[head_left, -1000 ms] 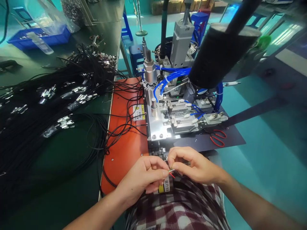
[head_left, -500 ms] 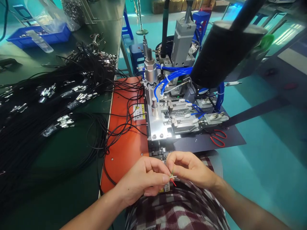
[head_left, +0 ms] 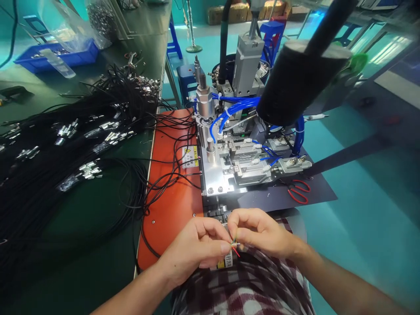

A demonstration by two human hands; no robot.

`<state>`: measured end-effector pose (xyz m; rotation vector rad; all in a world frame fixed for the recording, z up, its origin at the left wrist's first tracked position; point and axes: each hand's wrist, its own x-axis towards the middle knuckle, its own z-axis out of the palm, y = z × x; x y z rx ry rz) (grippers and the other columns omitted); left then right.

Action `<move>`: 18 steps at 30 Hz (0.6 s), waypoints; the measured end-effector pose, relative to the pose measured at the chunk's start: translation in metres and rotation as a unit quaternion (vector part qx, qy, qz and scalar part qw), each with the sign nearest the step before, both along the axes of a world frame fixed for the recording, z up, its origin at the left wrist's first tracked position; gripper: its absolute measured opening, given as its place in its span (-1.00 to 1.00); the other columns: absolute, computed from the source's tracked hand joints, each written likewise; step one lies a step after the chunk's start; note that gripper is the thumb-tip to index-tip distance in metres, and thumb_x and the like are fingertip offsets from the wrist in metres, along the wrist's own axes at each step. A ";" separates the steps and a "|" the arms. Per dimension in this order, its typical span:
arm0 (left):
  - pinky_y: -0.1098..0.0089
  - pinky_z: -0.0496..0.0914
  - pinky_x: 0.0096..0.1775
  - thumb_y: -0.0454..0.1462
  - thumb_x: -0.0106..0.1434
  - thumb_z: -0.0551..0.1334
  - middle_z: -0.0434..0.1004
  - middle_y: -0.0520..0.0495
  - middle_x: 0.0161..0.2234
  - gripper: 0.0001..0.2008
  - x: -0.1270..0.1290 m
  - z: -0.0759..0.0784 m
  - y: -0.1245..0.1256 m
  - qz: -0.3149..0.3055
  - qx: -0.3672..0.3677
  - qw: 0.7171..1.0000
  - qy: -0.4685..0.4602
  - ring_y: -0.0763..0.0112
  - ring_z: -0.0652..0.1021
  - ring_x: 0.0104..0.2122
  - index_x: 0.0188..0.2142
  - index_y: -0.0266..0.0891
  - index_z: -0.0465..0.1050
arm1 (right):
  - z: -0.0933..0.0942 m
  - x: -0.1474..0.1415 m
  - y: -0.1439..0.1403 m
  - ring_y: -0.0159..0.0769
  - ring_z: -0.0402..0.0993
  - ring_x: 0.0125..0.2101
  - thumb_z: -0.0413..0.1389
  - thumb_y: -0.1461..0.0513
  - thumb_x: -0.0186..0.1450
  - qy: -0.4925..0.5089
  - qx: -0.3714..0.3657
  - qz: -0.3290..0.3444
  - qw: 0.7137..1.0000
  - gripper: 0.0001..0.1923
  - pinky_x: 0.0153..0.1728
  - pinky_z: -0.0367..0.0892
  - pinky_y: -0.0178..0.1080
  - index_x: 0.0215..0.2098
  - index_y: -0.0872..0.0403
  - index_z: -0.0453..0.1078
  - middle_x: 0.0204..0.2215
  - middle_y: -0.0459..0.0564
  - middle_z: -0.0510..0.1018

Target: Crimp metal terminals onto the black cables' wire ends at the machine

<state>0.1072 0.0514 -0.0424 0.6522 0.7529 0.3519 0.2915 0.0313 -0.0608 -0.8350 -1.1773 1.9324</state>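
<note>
My left hand point(head_left: 195, 247) and my right hand point(head_left: 262, 234) meet just in front of the machine, over my checked lap. Both pinch the stripped end of a thin black cable; short red, green and white cable wires point(head_left: 235, 246) fan out between the fingertips. The cable's black run is hidden under my left hand. Right behind the hands sits a small black fixture point(head_left: 218, 211) at the front edge of the metal machine point(head_left: 236, 162).
A big pile of black cables with metal plugs point(head_left: 68, 144) covers the green bench on the left. An orange plate point(head_left: 170, 192) carries loose cable loops. Red scissors point(head_left: 298, 191) lie on the dark mat to the right. A blue bin point(head_left: 55, 52) stands far back left.
Both hands have dropped slightly toward me and kept pinching the wire ends; the coloured wires are a little more spread. The view has shifted slightly.
</note>
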 end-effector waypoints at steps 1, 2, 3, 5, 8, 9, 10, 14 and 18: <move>0.60 -0.03 -0.68 -0.27 -0.01 0.41 0.24 0.15 -0.73 -0.82 0.000 0.000 0.000 0.006 -0.001 1.000 -0.007 0.73 0.12 -0.75 -0.50 -0.32 0.47 | -0.001 -0.003 -0.002 -0.46 0.27 -0.57 0.13 0.15 0.28 0.019 -0.011 -0.013 1.000 -0.79 -0.50 0.26 -0.36 -0.42 0.12 0.32 -0.58 -0.15 0.38; 0.60 -0.03 -0.68 -0.27 -0.03 0.42 0.25 0.15 -0.73 -0.82 0.000 0.000 0.001 0.010 -0.003 1.000 -0.013 0.73 0.12 -0.75 -0.50 -0.32 0.47 | -0.003 -0.006 -0.004 -0.47 0.26 -0.58 0.14 0.14 0.27 0.037 -0.018 -0.025 0.999 -0.78 -0.50 0.25 -0.37 -0.42 0.12 0.32 -0.58 -0.15 0.37; 0.60 -0.03 -0.68 -0.26 -0.04 0.43 0.27 0.13 -0.72 -0.81 0.000 0.000 0.001 0.014 -0.005 1.000 -0.019 0.73 0.12 -0.75 -0.51 -0.32 0.48 | -0.004 -0.009 -0.006 -0.48 0.25 -0.59 0.14 0.12 0.27 0.053 -0.025 -0.035 0.998 -0.76 -0.50 0.25 -0.37 -0.42 0.12 0.31 -0.59 -0.16 0.36; 0.60 -0.03 -0.68 -0.25 -0.06 0.44 0.32 0.09 -0.69 -0.79 -0.001 0.000 0.002 0.016 -0.008 0.999 -0.027 0.73 0.13 -0.74 -0.51 -0.33 0.48 | -0.006 -0.013 -0.009 -0.49 0.23 -0.60 0.15 0.10 0.26 0.073 -0.034 -0.052 0.995 -0.74 -0.50 0.23 -0.37 -0.42 0.13 0.31 -0.59 -0.17 0.34; 0.59 -0.02 -0.67 -0.24 -0.06 0.44 0.40 0.02 -0.64 -0.77 -0.002 -0.001 0.002 0.015 -0.010 0.999 -0.030 0.73 0.15 -0.74 -0.50 -0.34 0.49 | -0.010 -0.015 -0.013 -0.48 0.23 -0.59 0.15 0.10 0.26 0.062 -0.032 -0.069 0.995 -0.75 -0.50 0.23 -0.37 -0.41 0.12 0.31 -0.59 -0.17 0.33; 0.59 -0.03 -0.67 -0.24 -0.06 0.45 0.39 0.02 -0.64 -0.77 -0.002 -0.002 0.002 0.011 -0.011 0.999 -0.030 0.73 0.15 -0.73 -0.50 -0.34 0.49 | -0.011 -0.014 -0.014 -0.47 0.24 -0.59 0.14 0.11 0.27 0.049 -0.025 -0.069 0.996 -0.77 -0.50 0.22 -0.36 -0.40 0.12 0.31 -0.59 -0.17 0.33; 0.59 -0.03 -0.67 -0.24 -0.06 0.45 0.37 0.04 -0.66 -0.77 -0.003 -0.002 0.002 0.005 -0.012 0.999 -0.030 0.73 0.15 -0.73 -0.51 -0.34 0.49 | -0.011 -0.012 -0.015 -0.46 0.24 -0.58 0.12 0.13 0.28 0.030 -0.016 -0.064 0.997 -0.79 -0.50 0.21 -0.36 -0.39 0.11 0.32 -0.59 -0.17 0.33; 0.58 -0.02 -0.68 -0.22 -0.06 0.44 0.28 0.12 -0.72 -0.77 -0.003 -0.004 0.004 -0.041 -0.008 0.999 -0.009 0.71 0.14 -0.74 -0.51 -0.34 0.48 | -0.004 0.001 -0.009 -0.44 0.22 -0.58 0.03 0.17 0.33 -0.087 0.073 -0.008 0.994 -0.82 -0.55 0.16 -0.36 -0.38 0.09 0.32 -0.57 -0.14 0.34; 0.59 -0.01 -0.68 -0.19 -0.05 0.43 0.34 0.09 -0.69 -0.74 -0.003 -0.003 0.004 -0.061 0.009 0.997 0.042 0.70 0.18 -0.73 -0.49 -0.33 0.47 | 0.016 0.015 0.007 -0.40 0.22 -0.56 -0.01 0.25 0.32 -0.218 0.261 0.064 0.938 -0.85 -0.51 0.16 -0.32 -0.39 0.07 0.35 -0.55 -0.10 0.39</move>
